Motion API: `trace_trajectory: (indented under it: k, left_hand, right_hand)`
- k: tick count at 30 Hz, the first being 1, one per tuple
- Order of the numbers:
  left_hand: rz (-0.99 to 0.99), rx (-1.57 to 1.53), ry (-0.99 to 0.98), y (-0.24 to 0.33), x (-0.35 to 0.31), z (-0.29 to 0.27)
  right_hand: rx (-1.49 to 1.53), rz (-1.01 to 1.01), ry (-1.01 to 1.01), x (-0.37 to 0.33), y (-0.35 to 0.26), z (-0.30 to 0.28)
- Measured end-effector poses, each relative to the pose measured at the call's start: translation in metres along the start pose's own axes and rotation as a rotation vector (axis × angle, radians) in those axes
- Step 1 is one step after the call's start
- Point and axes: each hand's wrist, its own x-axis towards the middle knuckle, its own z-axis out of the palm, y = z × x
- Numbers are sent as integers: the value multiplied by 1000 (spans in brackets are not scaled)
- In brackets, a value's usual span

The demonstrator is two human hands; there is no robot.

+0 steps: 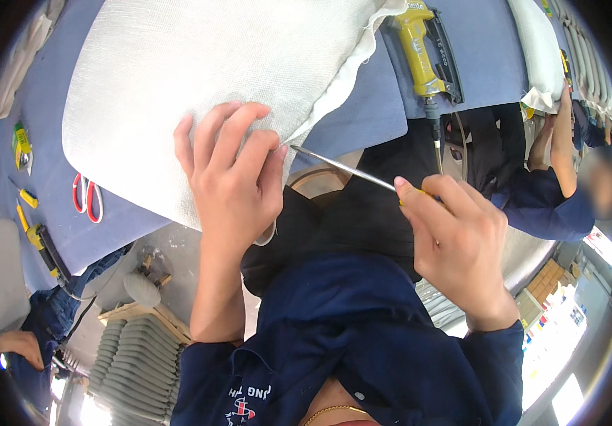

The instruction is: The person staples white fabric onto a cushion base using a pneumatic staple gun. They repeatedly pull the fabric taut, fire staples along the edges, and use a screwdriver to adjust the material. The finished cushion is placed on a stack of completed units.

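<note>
A large white fabric-covered panel [178, 64] lies across the blue-grey table, a loose strip of cloth [341, 84] running along its right edge. My left hand [229, 170] rests on the panel's near right corner, thumb and forefinger pinched on the fabric edge, the other fingers bent over the surface. In my right hand [458, 241] is a screwdriver [352, 170] with a long metal shaft; its handle is mostly hidden in my closed fingers, a bit of yellow showing. The shaft's tip meets the fabric edge right beside my left thumb and forefinger.
A yellow staple gun [416, 57] on a hose lies at the table's right. Red-handled scissors [87, 197] and another staple gun [45, 248] are on the left. Co-workers' arms show at right [561, 142] and lower left [22, 346]. Grey panels [139, 362] stand stacked below.
</note>
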Motion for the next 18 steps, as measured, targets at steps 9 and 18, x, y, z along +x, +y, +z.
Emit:
trace_trajectory:
  k: [9,18]
  left_hand:
    - [27,-2,40,0,2,6]
    - [41,-8,51,0,3,1]
  right_hand:
    - [525,62,263,-41,50,134]
    - [1231,313,242,-62,26,221]
